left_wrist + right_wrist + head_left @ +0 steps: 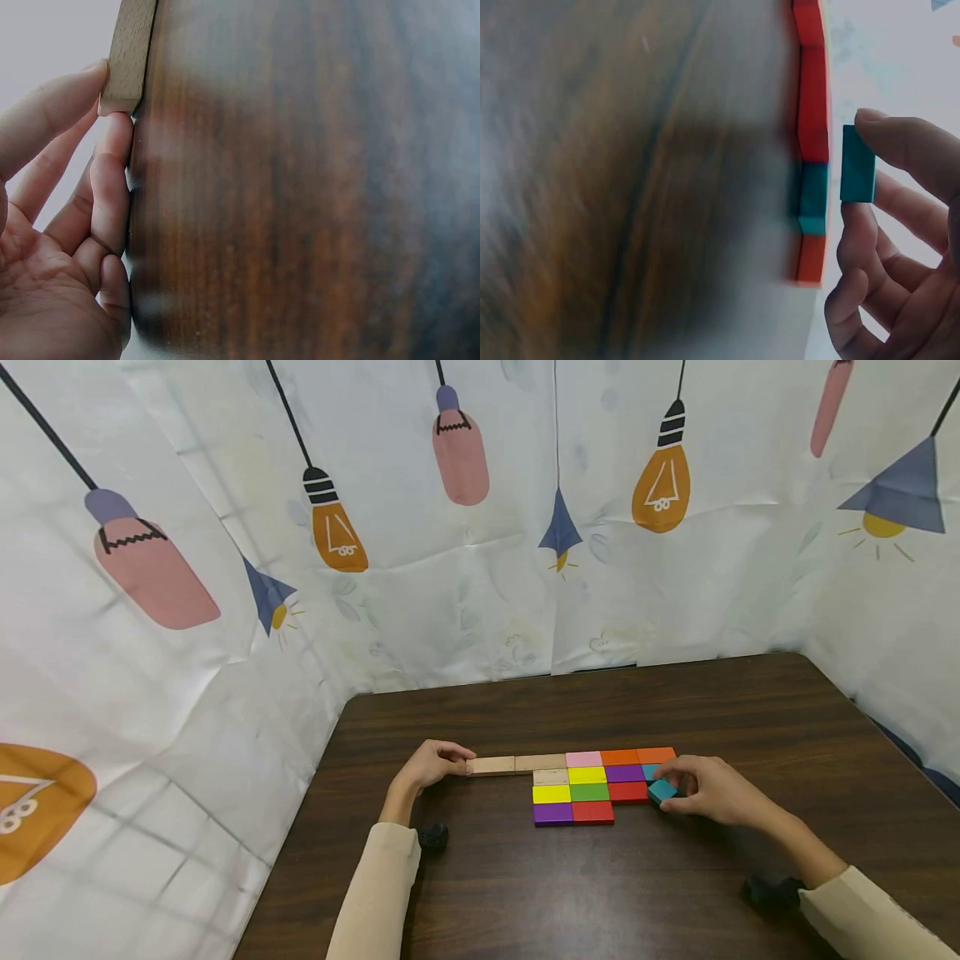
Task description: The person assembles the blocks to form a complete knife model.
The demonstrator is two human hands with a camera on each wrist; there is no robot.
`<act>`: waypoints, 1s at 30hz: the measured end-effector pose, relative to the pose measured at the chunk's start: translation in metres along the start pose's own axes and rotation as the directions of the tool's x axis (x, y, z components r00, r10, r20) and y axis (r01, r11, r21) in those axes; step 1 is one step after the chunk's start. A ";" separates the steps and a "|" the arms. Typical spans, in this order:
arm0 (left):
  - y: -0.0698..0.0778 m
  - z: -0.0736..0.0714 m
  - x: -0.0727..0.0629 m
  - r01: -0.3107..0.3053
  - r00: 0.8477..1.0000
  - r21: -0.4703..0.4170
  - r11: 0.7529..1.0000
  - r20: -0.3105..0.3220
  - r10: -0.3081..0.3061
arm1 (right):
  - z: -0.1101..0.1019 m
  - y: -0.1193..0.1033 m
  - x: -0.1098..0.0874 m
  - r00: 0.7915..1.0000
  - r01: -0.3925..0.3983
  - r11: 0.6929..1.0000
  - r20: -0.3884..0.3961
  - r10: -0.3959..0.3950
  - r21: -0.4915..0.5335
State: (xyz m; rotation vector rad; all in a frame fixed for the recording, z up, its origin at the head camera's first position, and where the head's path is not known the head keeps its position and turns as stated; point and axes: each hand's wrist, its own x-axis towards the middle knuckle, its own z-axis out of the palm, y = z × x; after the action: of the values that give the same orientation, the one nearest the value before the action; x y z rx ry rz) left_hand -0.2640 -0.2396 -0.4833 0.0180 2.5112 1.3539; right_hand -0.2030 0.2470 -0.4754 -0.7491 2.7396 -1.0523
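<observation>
My left hand (433, 766) pinches the left end of a plain wooden block (491, 766); its thumb and fingertips show against that end in the left wrist view. A second plain block (540, 762) continues the row toward a pink block (583, 759). My right hand (712, 789) holds a teal block (662, 790), tilted, between thumb and fingers at the right side of the layout. Partly hidden behind those fingers, another teal block (814, 196) lies between red and orange ones. Yellow, green (589, 792), purple (553, 813) and red blocks lie flat in stepped rows.
A dark wood-grain table (465, 902) carries the blocks. White curtains (480, 585) printed with lamps and bulbs hang behind it and at both sides. Black wrist devices (432, 837) sit by the cream sleeves (378, 885).
</observation>
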 end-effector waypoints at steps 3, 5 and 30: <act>0.000 0.000 0.000 0.000 1.000 -0.010 1.000 -0.005 0.000 | 0.004 -0.005 -0.001 1.000 0.003 1.000 0.019 -0.003 0.003; 0.001 0.000 -0.001 0.001 1.000 -0.020 1.000 -0.007 -0.001 | 0.007 -0.006 -0.001 0.999 -0.005 1.000 0.031 0.005 0.002; -0.002 -0.001 0.000 -0.013 1.000 -0.011 1.000 -0.010 0.013 | 0.014 -0.011 -0.003 0.988 -0.105 0.992 0.105 0.113 -0.075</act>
State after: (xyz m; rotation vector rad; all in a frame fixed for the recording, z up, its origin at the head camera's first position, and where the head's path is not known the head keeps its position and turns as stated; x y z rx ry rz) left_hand -0.2641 -0.2409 -0.4843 0.0248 2.5162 1.3755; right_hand -0.1921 0.2330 -0.4790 -0.6371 2.7011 -0.8716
